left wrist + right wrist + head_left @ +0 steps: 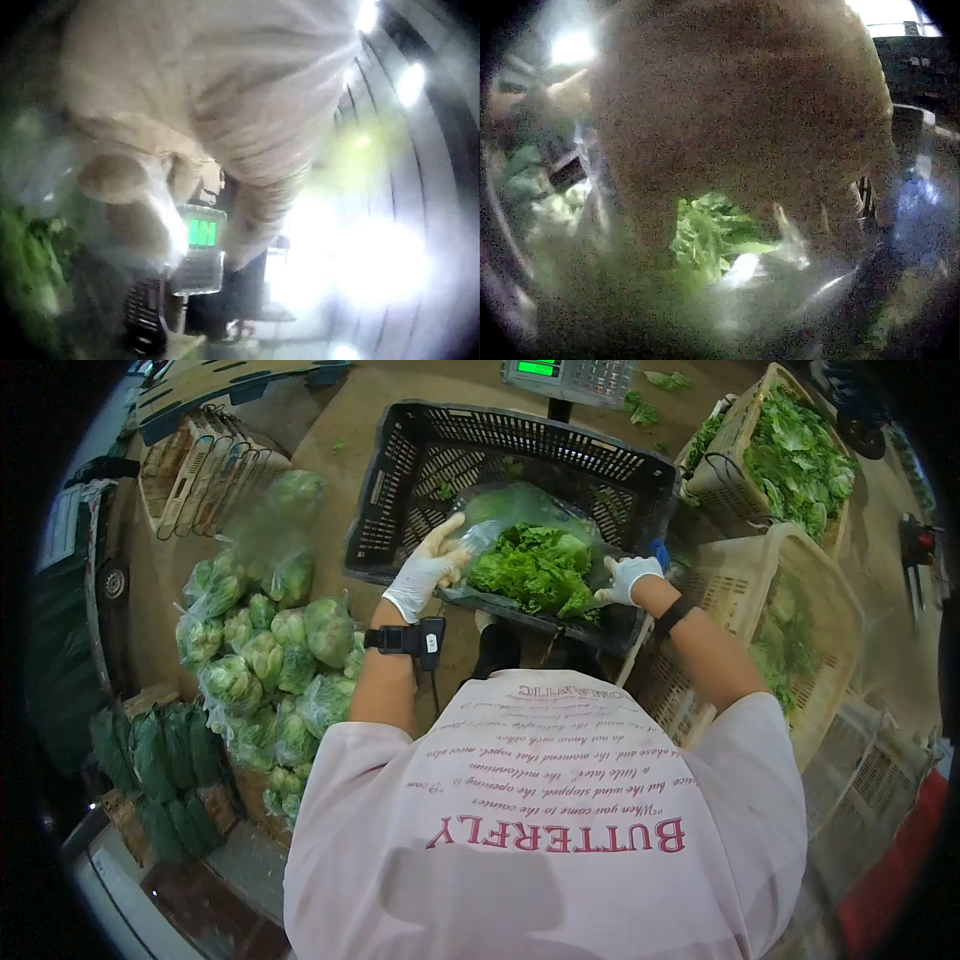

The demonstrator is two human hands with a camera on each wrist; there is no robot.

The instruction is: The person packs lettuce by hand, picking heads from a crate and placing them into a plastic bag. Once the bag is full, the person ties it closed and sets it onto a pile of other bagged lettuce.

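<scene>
Pale pink lettered shirt (560, 800). Gloved left hand (428, 568) — one digit extended, other fingers curled on clear plastic bag (525, 505). Gloved right hand (628, 577) at bag's opposite edge — grip cannot be told. Green lettuce (535, 570) between hands, over black crate (500, 435).

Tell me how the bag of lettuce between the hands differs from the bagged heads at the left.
The bag of lettuce is one bag; the bagged heads form a heap of many. The lettuce looks frilly and bright green, the heads rounder, tighter and paler. The bag of lettuce is between the left hand and right hand; no hand touches the bagged heads. Both show green leaves in see-through plastic.
</scene>
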